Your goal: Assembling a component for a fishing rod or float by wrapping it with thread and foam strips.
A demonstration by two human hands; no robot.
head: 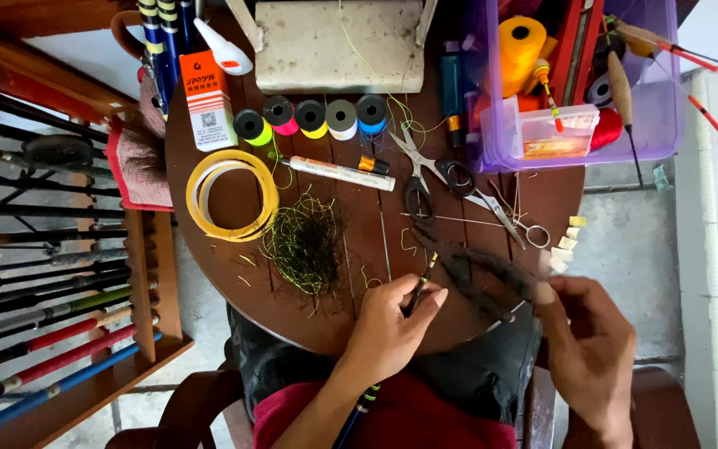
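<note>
My left hand point(388, 328) pinches the thin dark tip of a fishing rod point(416, 293) at the near edge of the round wooden table point(209, 266); the rod's banded lower part runs down past my wrist. My right hand point(592, 349) is closed on the dark handles of a pair of pliers point(475, 274), whose jaws point up-left towards the rod tip. A tangle of green and black line point(302, 245) lies just left of my left hand.
Scissors point(425, 170), small forceps point(513, 218), a marker point(338, 173), several thread spools point(309, 116), a yellow coil point(230, 195), an orange box point(207, 100) and small foam pieces point(565, 245) lie on the table. A purple bin point(662, 100) stands back right; a rod rack point(43, 274) is left.
</note>
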